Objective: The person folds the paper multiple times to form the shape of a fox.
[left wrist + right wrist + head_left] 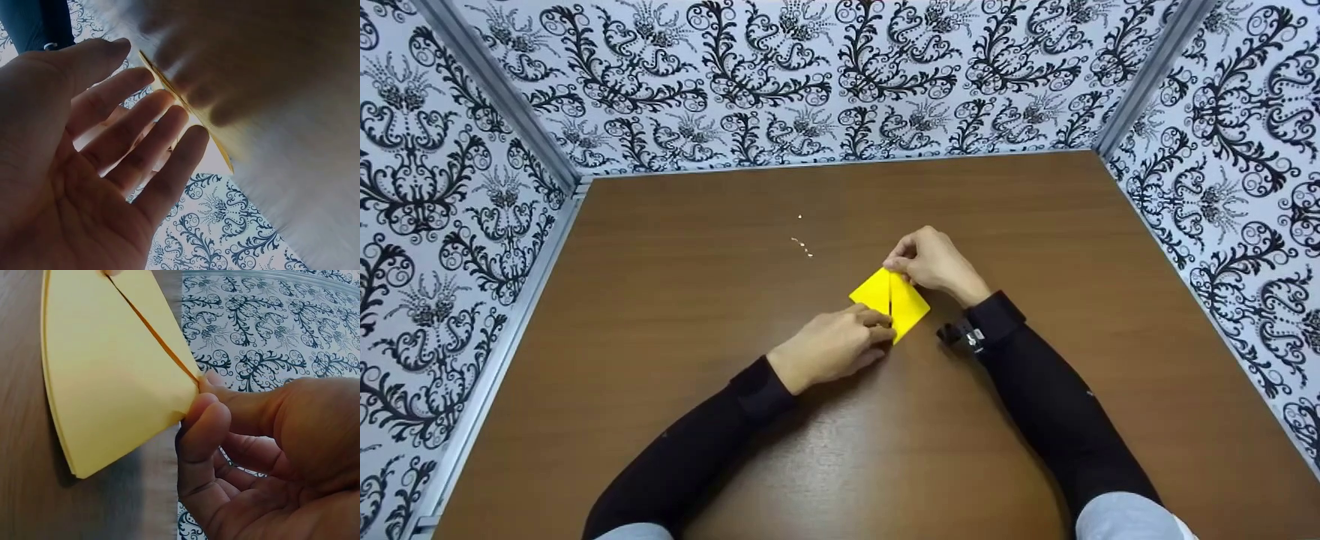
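A yellow sheet of paper (911, 304), folded into a square, lies on the table with one corner pointing away from me. Two folded flaps meet along a narrow slit down its middle, which shows closely in the right wrist view. At the far corner my right hand (936, 259) pinches the paper between thumb and index finger. My left hand (832, 345) rests its fingertips on the near left part, covering that corner. In the left wrist view, those fingers (149, 163) reach out fairly straight to the thin yellow edge, with the thumb apart.
Small white scraps (802, 247) lie on the brown wooden table (697, 247), beyond and left of the paper. Patterned black-and-white panels (780, 82) in metal frames wall the back and both sides. A black wrist device (964, 335) sticks out from the right cuff.
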The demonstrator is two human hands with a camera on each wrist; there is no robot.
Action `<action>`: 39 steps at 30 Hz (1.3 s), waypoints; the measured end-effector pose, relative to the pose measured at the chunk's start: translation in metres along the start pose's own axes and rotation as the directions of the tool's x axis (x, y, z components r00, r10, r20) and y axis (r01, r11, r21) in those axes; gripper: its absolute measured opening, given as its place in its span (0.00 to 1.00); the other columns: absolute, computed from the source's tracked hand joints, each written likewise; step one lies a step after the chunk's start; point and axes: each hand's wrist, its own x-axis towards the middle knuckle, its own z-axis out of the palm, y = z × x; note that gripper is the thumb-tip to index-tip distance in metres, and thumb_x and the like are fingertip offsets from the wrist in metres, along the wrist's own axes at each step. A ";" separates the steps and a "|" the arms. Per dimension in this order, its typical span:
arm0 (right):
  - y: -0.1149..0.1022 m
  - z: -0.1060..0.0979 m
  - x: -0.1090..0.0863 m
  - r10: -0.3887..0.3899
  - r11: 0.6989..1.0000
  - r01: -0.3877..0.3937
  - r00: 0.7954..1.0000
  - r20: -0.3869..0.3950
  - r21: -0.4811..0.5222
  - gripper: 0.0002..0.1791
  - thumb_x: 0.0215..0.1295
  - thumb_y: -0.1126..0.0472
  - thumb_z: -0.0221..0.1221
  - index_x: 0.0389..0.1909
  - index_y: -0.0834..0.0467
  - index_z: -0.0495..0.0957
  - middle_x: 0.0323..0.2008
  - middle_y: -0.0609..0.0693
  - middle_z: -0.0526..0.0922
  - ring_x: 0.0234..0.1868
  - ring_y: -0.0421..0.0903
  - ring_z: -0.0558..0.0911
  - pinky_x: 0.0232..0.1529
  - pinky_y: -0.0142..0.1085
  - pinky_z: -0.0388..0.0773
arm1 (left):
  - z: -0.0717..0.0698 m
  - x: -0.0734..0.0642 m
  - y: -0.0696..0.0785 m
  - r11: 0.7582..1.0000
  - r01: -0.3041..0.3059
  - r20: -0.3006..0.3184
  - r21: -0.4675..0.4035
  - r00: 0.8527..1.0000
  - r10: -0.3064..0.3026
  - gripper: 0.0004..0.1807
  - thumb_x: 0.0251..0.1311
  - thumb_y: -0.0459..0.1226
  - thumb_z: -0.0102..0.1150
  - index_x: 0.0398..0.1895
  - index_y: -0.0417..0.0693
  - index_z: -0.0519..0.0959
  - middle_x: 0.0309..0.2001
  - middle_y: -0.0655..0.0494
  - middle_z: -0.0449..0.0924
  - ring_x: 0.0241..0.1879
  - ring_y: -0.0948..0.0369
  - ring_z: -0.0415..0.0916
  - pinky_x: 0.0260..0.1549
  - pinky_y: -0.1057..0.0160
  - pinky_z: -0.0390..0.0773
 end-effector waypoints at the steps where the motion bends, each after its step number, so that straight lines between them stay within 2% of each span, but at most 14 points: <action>1: -0.001 -0.001 0.000 0.000 1.000 0.000 1.000 -0.015 -0.004 0.08 0.84 0.59 0.72 0.46 0.59 0.97 0.36 0.55 0.94 0.30 0.43 0.84 0.32 0.30 0.82 | 0.000 0.000 -0.001 1.000 0.004 -0.015 0.005 1.000 -0.004 0.15 0.83 0.42 0.72 0.66 0.54 0.92 0.70 0.53 0.91 0.70 0.53 0.88 0.63 0.52 0.93; 5: -0.002 -0.006 0.000 0.010 1.000 -0.010 0.998 -0.064 -0.003 0.08 0.84 0.59 0.71 0.48 0.58 0.97 0.40 0.57 0.95 0.33 0.45 0.86 0.34 0.31 0.83 | -0.005 0.000 -0.006 1.000 0.024 -0.083 0.018 0.996 -0.022 0.16 0.82 0.42 0.73 0.67 0.52 0.92 0.69 0.52 0.91 0.70 0.51 0.86 0.65 0.53 0.92; 8: -0.002 -0.010 0.001 0.010 1.000 -0.010 0.996 -0.094 0.002 0.09 0.84 0.57 0.72 0.49 0.58 0.97 0.42 0.57 0.96 0.33 0.45 0.87 0.35 0.30 0.84 | -0.008 -0.001 -0.010 0.999 0.044 -0.130 0.024 0.991 -0.040 0.15 0.81 0.42 0.74 0.65 0.52 0.93 0.68 0.51 0.91 0.68 0.49 0.87 0.63 0.51 0.93; 12: -0.003 -0.014 0.000 0.018 0.999 -0.013 0.991 -0.132 0.032 0.09 0.83 0.55 0.73 0.49 0.57 0.97 0.39 0.57 0.95 0.32 0.45 0.87 0.33 0.30 0.83 | -0.012 -0.002 -0.016 0.998 0.063 -0.183 0.009 0.981 -0.060 0.11 0.82 0.41 0.74 0.60 0.51 0.95 0.67 0.48 0.93 0.64 0.48 0.89 0.60 0.50 0.94; 18: -0.008 -0.019 -0.002 0.003 0.998 0.010 0.979 -0.203 0.063 0.10 0.84 0.55 0.72 0.50 0.57 0.96 0.38 0.57 0.94 0.32 0.46 0.87 0.33 0.29 0.83 | -0.017 -0.003 -0.024 0.996 0.083 -0.213 -0.028 0.973 -0.087 0.09 0.82 0.39 0.74 0.57 0.52 0.95 0.65 0.49 0.94 0.64 0.48 0.89 0.61 0.49 0.94; 23: -0.011 -0.021 -0.003 -0.031 0.997 0.048 0.958 -0.285 0.053 0.08 0.84 0.55 0.72 0.49 0.55 0.96 0.39 0.56 0.95 0.34 0.47 0.88 0.33 0.28 0.83 | -0.019 -0.004 -0.031 0.994 0.108 -0.228 -0.011 0.968 -0.108 0.12 0.83 0.40 0.72 0.62 0.51 0.94 0.66 0.50 0.94 0.64 0.49 0.89 0.61 0.50 0.94; 27: -0.014 -0.022 -0.004 -0.096 0.994 0.109 0.927 -0.361 0.017 0.07 0.84 0.56 0.72 0.47 0.55 0.96 0.36 0.54 0.95 0.33 0.49 0.88 0.33 0.27 0.79 | -0.019 -0.007 -0.036 0.993 0.121 -0.250 -0.005 0.961 -0.119 0.13 0.83 0.39 0.72 0.63 0.48 0.94 0.65 0.48 0.94 0.62 0.48 0.89 0.60 0.49 0.94; 30: -0.015 -0.022 -0.005 -0.167 0.984 0.176 0.894 -0.415 -0.018 0.07 0.83 0.57 0.73 0.46 0.56 0.95 0.34 0.55 0.94 0.33 0.49 0.88 0.34 0.26 0.76 | -0.020 -0.009 -0.039 0.991 0.134 -0.261 -0.007 0.956 -0.131 0.13 0.82 0.39 0.73 0.62 0.48 0.94 0.65 0.47 0.94 0.62 0.47 0.89 0.60 0.48 0.94; 35: -0.017 -0.020 -0.007 -0.272 0.959 0.277 0.828 -0.490 -0.064 0.08 0.81 0.58 0.75 0.46 0.60 0.94 0.40 0.58 0.94 0.38 0.50 0.90 0.41 0.25 0.80 | -0.023 -0.009 -0.045 0.988 0.157 -0.266 -0.002 0.952 -0.152 0.12 0.82 0.41 0.73 0.61 0.48 0.94 0.66 0.47 0.93 0.64 0.46 0.89 0.62 0.47 0.93; 39: -0.018 -0.017 -0.008 -0.340 0.936 0.336 0.784 -0.519 -0.105 0.08 0.79 0.59 0.76 0.45 0.60 0.95 0.43 0.59 0.93 0.40 0.51 0.91 0.43 0.25 0.82 | -0.026 -0.011 -0.051 0.984 0.178 -0.268 -0.004 0.948 -0.172 0.11 0.82 0.41 0.74 0.59 0.48 0.95 0.66 0.47 0.93 0.65 0.45 0.89 0.63 0.46 0.93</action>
